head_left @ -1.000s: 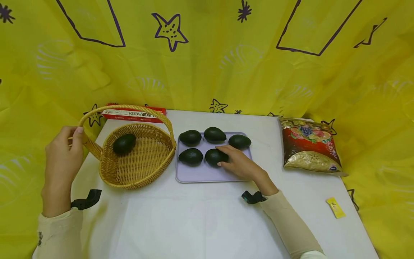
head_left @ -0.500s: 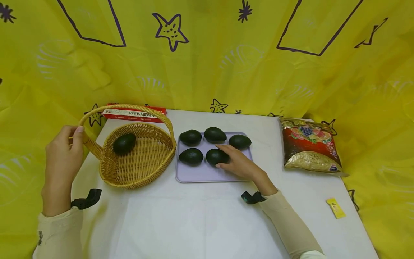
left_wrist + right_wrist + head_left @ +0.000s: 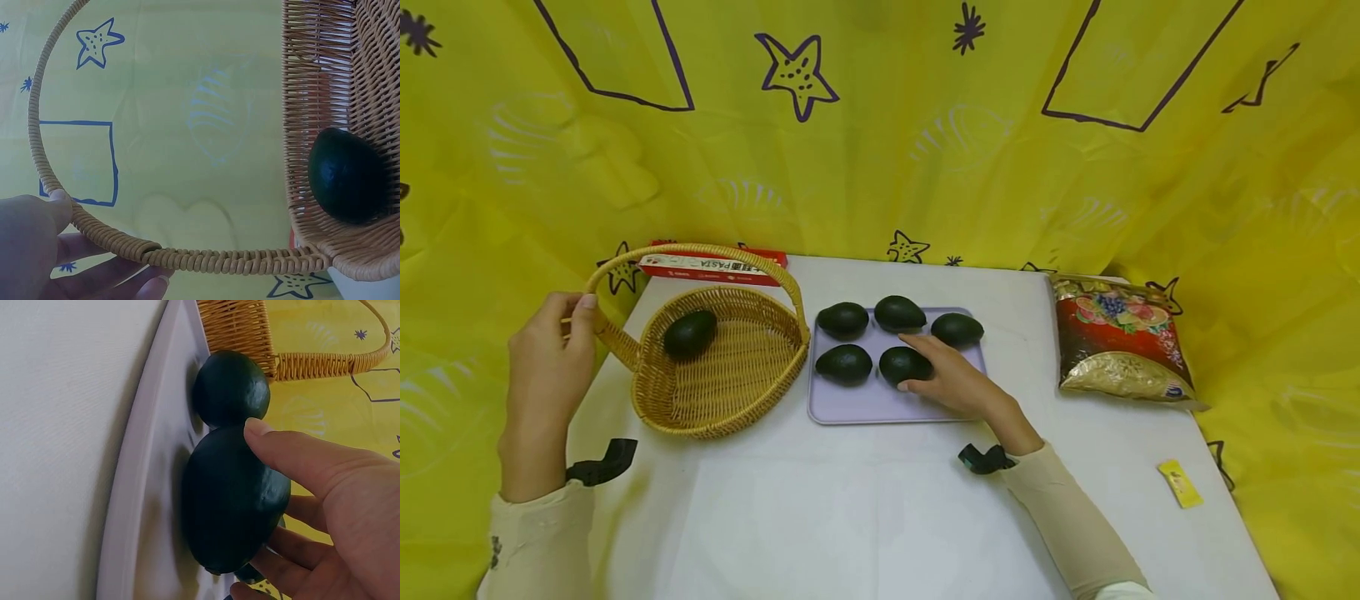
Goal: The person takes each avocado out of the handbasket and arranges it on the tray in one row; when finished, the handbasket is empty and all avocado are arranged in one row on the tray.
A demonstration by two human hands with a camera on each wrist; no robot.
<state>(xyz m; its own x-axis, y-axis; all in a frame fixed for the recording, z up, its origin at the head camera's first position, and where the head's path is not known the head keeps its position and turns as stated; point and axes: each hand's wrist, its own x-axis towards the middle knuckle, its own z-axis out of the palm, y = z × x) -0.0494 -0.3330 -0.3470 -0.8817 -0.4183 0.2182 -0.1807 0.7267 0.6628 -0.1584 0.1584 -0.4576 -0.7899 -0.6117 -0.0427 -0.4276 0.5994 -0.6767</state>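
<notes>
My left hand grips the arched handle of a wicker basket, thumb on the near side and fingers curled under it. One dark green avocado lies inside the basket at its left; the left wrist view shows it against the woven wall. On a pale lilac tray, my right hand holds the front right avocado between thumb and fingers. That avocado appears to rest on the tray. Beside it lies another avocado, with three more in the row behind.
A red pasta box lies behind the basket. At the right stands a red and gold bag with fruit pictures. A small yellow packet lies near the right edge of the white table. Yellow patterned cloth hangs around it.
The right thumb has shifted slightly along the front of the avocado on the tray. My left hand and the basket stay where they were.
</notes>
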